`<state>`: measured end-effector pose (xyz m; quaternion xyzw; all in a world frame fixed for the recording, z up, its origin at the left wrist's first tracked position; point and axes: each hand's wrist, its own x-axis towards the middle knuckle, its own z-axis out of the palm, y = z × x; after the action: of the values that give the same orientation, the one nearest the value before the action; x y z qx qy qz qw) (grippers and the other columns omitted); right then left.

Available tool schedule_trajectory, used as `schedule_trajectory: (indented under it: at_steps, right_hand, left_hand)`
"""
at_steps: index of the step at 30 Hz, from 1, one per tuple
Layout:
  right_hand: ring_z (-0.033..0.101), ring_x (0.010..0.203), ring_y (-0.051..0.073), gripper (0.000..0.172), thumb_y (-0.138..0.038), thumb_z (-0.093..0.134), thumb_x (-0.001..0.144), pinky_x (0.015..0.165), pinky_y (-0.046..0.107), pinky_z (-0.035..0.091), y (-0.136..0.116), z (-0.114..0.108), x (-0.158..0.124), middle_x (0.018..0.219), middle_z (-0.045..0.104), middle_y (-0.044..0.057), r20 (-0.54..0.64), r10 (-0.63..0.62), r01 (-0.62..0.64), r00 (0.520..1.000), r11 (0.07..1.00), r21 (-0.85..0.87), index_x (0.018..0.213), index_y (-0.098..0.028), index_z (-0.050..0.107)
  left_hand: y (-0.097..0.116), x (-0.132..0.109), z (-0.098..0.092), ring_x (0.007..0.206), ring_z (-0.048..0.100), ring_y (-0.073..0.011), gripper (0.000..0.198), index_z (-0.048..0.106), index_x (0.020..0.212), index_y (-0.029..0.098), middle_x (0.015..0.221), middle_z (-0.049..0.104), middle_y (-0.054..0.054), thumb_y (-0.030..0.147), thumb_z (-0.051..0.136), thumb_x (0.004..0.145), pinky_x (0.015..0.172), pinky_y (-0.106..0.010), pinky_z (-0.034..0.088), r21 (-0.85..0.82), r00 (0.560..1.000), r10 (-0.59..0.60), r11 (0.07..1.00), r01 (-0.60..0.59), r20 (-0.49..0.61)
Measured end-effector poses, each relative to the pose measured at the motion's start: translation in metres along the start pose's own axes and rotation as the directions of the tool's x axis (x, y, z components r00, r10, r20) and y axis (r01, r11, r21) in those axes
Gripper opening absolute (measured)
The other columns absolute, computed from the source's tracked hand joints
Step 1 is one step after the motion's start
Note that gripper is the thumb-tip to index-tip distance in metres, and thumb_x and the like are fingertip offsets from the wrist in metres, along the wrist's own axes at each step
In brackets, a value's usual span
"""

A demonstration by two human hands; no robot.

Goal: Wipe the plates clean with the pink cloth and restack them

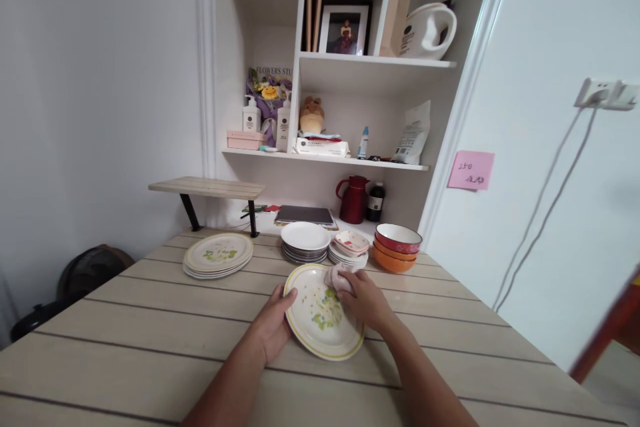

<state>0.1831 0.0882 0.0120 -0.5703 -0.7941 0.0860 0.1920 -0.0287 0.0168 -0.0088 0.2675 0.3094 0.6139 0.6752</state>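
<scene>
A cream plate (306, 320) with a yellow rim and a green floral print is tilted up over the table in front of me. My left hand (274, 321) grips its left edge, thumb on the face and the other fingers behind. My right hand (364, 297) is closed on a crumpled pale cloth (338, 276), pressed against the plate's upper right part near the rim. Most of the cloth is covered by my fingers. To the left lies a stack of matching floral plates (218, 255).
Behind the plate stand a stack of white-topped plates (305, 236), small dishes (352, 242) on white plates, and stacked red and orange bowls (397, 247). A raised wooden stand (207, 187) sits at the back left. Further back are a red jug (353, 200) and a dark bottle (376, 202).
</scene>
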Motion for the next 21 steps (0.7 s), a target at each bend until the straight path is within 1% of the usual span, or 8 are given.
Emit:
schedule_trajectory:
  at_steps: [4, 8, 10, 13, 15, 17, 19, 21]
  right_hand:
    - [0.048, 0.118, 0.030, 0.050, -0.037, 0.050, 0.088, 0.094, 0.041, 0.037, -0.021, 0.009, 0.002, 0.130, 0.051, 0.013, -0.074, -0.005, -0.001, 0.997, 0.996, -0.086, 0.137, -0.025, 0.048]
    - [0.041, 0.127, 0.030, 0.051, -0.037, 0.047, 0.090, 0.100, 0.045, 0.034, -0.040, 0.014, -0.001, 0.142, 0.043, 0.013, -0.043, -0.188, 0.185, 0.981, 0.981, -0.062, 0.140, -0.025, 0.046]
    - [0.041, 0.127, 0.028, 0.049, -0.036, 0.048, 0.090, 0.103, 0.042, 0.034, -0.046, 0.013, -0.004, 0.142, 0.045, 0.012, 0.006, -0.320, 0.320, 0.948, 0.948, 0.007, 0.137, -0.024, 0.049]
    - [0.043, 0.127, 0.025, 0.049, -0.033, 0.056, 0.085, 0.106, 0.038, 0.033, -0.050, 0.006, -0.013, 0.140, 0.049, 0.010, 0.081, -0.505, 0.491, 0.859, 0.859, 0.146, 0.133, -0.026, 0.055]
    - [0.045, 0.126, 0.024, 0.052, -0.030, 0.063, 0.078, 0.106, 0.037, 0.033, -0.050, 0.000, -0.019, 0.138, 0.051, 0.007, 0.134, -0.584, 0.551, 0.800, 0.805, 0.218, 0.130, -0.029, 0.058]
    - [0.048, 0.123, 0.024, 0.052, -0.029, 0.067, 0.073, 0.105, 0.037, 0.033, -0.049, -0.004, -0.021, 0.136, 0.053, 0.004, 0.188, -0.608, 0.559, 0.771, 0.789, 0.257, 0.125, -0.033, 0.062]
    - [0.048, 0.122, 0.024, 0.052, -0.028, 0.068, 0.071, 0.105, 0.037, 0.033, -0.045, -0.005, -0.019, 0.136, 0.052, 0.003, 0.200, -0.545, 0.500, 0.815, 0.834, 0.233, 0.123, -0.035, 0.063]
    - [0.046, 0.124, 0.026, 0.053, -0.029, 0.065, 0.075, 0.104, 0.040, 0.032, -0.038, -0.005, -0.014, 0.138, 0.049, 0.005, 0.145, -0.392, 0.375, 0.908, 0.917, 0.134, 0.127, -0.035, 0.060]
  left_hand:
    - [0.000, -0.002, 0.002, 0.103, 0.066, -0.0240, 0.038, 0.057, 0.104, 0.020, 0.108, 0.070, -0.010, 0.025, 0.077, 0.072, 0.094, -0.039, 0.048, 0.007, 1.000, 0.015, 1.000, -0.015, 0.018]
    - [0.001, -0.003, 0.005, 0.101, 0.066, -0.0222, 0.034, 0.058, 0.102, 0.020, 0.108, 0.070, -0.009, 0.030, 0.076, 0.074, 0.093, -0.036, 0.049, 0.011, 0.998, 0.019, 1.000, -0.019, 0.053]
    - [0.001, -0.003, 0.005, 0.099, 0.066, -0.0217, 0.031, 0.059, 0.099, 0.020, 0.108, 0.070, -0.009, 0.033, 0.074, 0.076, 0.091, -0.035, 0.049, -0.003, 0.997, 0.029, 1.000, -0.029, 0.069]
    - [0.000, -0.002, 0.004, 0.095, 0.067, -0.0216, 0.032, 0.059, 0.101, 0.020, 0.105, 0.070, -0.008, 0.038, 0.072, 0.077, 0.087, -0.034, 0.051, -0.035, 0.997, 0.028, 0.999, -0.025, 0.067]
    - [-0.001, 0.000, 0.002, 0.091, 0.067, -0.0215, 0.033, 0.060, 0.101, 0.019, 0.100, 0.071, -0.008, 0.039, 0.072, 0.077, 0.084, -0.034, 0.052, -0.053, 0.999, 0.024, 0.998, -0.022, 0.048]
    - [-0.001, 0.002, 0.001, 0.087, 0.067, -0.0210, 0.032, 0.060, 0.098, 0.018, 0.096, 0.071, -0.007, 0.039, 0.073, 0.076, 0.082, -0.035, 0.052, -0.065, 0.999, 0.032, 0.997, -0.030, 0.023]
    - [-0.001, 0.003, 0.000, 0.086, 0.068, -0.0213, 0.032, 0.060, 0.098, 0.018, 0.095, 0.072, -0.007, 0.037, 0.074, 0.075, 0.082, -0.036, 0.052, -0.060, 1.000, 0.028, 0.998, -0.027, 0.012]
    - [-0.001, 0.003, 0.000, 0.088, 0.068, -0.0225, 0.033, 0.060, 0.099, 0.018, 0.097, 0.072, -0.008, 0.035, 0.075, 0.075, 0.084, -0.037, 0.052, -0.046, 1.000, 0.024, 0.999, -0.023, 0.013]
